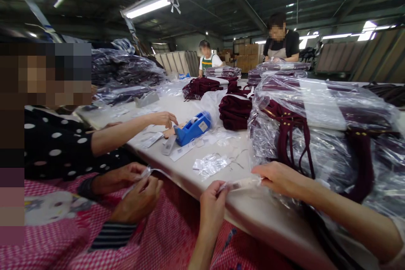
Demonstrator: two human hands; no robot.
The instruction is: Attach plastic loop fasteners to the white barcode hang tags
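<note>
At the table's (253,213) near edge, the left hand (213,198) and right hand (280,179) are apart, each pinching one end of a clear packet (243,184), which uneven pulling could crease or tear. Just beyond, loose silvery packets (211,166) (light and slippery-looking) could scatter if brushed; farther in, the bagged maroon stack (284,90) could slump if a forearm knocked it.

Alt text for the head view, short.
A person's left hand and right hand hold a small clear plastic piece between them at a table edge. Beyond are a blue tape dispenser and plastic-wrapped maroon goods; at left, a co-worker's hands hold something small.
</note>
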